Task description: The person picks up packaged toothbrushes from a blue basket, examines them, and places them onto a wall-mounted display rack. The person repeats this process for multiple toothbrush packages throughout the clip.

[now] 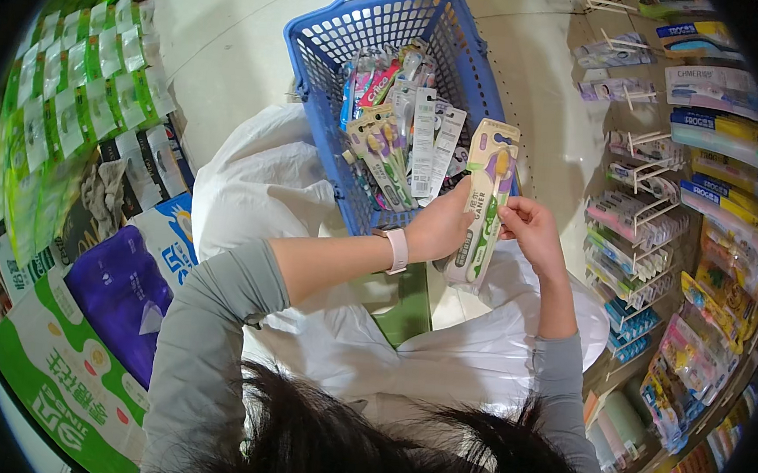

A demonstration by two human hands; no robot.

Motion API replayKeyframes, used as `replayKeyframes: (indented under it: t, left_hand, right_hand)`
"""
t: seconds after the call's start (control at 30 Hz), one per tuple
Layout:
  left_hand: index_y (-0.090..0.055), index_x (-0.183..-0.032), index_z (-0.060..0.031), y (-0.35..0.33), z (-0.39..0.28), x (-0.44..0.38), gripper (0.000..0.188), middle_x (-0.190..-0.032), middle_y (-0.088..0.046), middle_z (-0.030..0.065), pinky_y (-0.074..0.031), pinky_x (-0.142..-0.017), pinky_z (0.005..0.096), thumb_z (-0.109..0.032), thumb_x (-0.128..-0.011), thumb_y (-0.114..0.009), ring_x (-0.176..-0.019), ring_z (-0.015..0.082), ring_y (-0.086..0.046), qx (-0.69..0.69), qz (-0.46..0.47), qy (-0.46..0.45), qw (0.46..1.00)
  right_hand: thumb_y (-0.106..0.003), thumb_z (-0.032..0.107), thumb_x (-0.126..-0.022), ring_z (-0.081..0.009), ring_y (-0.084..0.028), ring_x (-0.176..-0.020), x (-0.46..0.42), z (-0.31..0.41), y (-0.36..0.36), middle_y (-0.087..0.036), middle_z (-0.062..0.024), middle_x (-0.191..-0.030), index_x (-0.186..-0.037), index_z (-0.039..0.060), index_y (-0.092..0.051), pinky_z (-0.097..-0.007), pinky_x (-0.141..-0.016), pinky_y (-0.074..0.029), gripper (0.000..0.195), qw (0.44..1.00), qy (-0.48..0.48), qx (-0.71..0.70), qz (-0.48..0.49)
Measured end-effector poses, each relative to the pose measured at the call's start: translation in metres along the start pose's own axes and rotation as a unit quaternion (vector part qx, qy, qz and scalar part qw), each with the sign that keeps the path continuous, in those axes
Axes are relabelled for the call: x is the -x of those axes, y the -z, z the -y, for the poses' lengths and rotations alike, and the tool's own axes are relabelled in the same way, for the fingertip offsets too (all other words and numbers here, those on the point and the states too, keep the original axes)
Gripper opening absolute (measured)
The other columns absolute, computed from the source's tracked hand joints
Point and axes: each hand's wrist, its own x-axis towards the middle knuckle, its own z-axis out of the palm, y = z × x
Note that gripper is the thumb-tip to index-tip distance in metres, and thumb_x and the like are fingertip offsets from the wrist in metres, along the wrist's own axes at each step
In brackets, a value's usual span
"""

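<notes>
A packaged toothbrush (pixel 491 198) with a green and white handle is held over the right side of the basket, tilted slightly. My left hand (pixel 444 221), with a pale watch band at the wrist, grips the pack from its left side. On the other side, the thumb and fingers of my right hand (pixel 526 226) pinch the pack's right edge. Beyond my hands stands a blue plastic shopping basket (pixel 495 86), part-filled with packaged toothbrushes (pixel 385 151) in several colours. A few of those packs look like the held one. The basket's near right corner is partly hidden.
At the right, packaged toothbrushes (pixel 631 218) hang in rows on metal display hooks (pixel 649 140). Green-and-clear packets (pixel 65 109) hang at the left, above a purple package (pixel 121 297) and a green and white box (pixel 73 373). A green surface (pixel 404 304) shows between my knees.
</notes>
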Motion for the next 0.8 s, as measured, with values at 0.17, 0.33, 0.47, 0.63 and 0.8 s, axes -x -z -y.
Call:
replayKeyframes:
  t: [0.17,0.33,0.47,0.63,0.8]
  left_hand:
    - [-0.033,-0.119,0.0001,-0.008,-0.001,-0.008,0.040,-0.095,-0.056,0.0280,-0.044,-0.074,0.0428,-0.004,-0.083,-0.048,-0.090,0.0426,-0.054,0.007,-0.003,-0.033,0.999]
    - [-0.032,-0.120,0.0028,-0.011,-0.002,-0.019,0.044,-0.093,-0.055,0.0304,-0.044,-0.073,0.0455,-0.001,-0.080,-0.049,-0.088,0.0435,-0.054,0.021,0.032,-0.048,0.998]
    - [-0.033,-0.121,0.0015,-0.015,-0.002,-0.024,0.043,-0.094,-0.056,0.0292,-0.044,-0.074,0.0440,-0.002,-0.081,-0.050,-0.089,0.0430,-0.055,0.053,0.044,-0.063,0.996]
    - [-0.033,-0.124,0.0005,-0.020,-0.008,-0.025,0.046,-0.101,-0.056,0.0261,-0.045,-0.077,0.0396,-0.003,-0.081,-0.050,-0.094,0.0402,-0.055,0.081,0.058,-0.058,0.993]
    - [-0.033,-0.126,-0.0017,-0.030,0.003,-0.029,0.047,-0.105,-0.057,0.0214,-0.047,-0.076,0.0350,-0.003,-0.082,-0.050,-0.093,0.0311,-0.060,0.101,0.058,-0.056,0.992]
  right_hand:
    - [-0.055,0.012,-0.086,-0.0049,-0.052,-0.060,0.002,-0.004,0.010,-0.059,-0.0002,-0.071,-0.090,-0.0002,-0.059,-0.0185,-0.055,-0.045,0.013,1.000,0.005,0.004,-0.013]
    - [-0.054,0.011,-0.086,-0.0051,-0.051,-0.059,0.008,-0.007,0.018,-0.059,-0.0009,-0.072,-0.091,-0.0008,-0.060,-0.0179,-0.055,-0.044,0.013,0.999,0.010,-0.014,-0.034]
    - [-0.055,0.010,-0.086,-0.0050,-0.052,-0.058,0.013,-0.010,0.022,-0.058,-0.0015,-0.071,-0.091,-0.0027,-0.059,-0.0183,-0.053,-0.044,0.014,0.998,0.028,-0.036,-0.049]
    - [-0.055,0.009,-0.085,-0.0049,-0.051,-0.058,0.018,-0.013,0.026,-0.058,-0.0012,-0.071,-0.091,-0.0025,-0.059,-0.0187,-0.054,-0.044,0.014,0.996,0.045,-0.030,-0.069]
    - [-0.055,0.011,-0.086,-0.0058,-0.052,-0.060,0.021,-0.018,0.031,-0.059,-0.0015,-0.072,-0.091,-0.0022,-0.059,-0.0199,-0.056,-0.045,0.014,0.996,0.067,-0.016,-0.064]
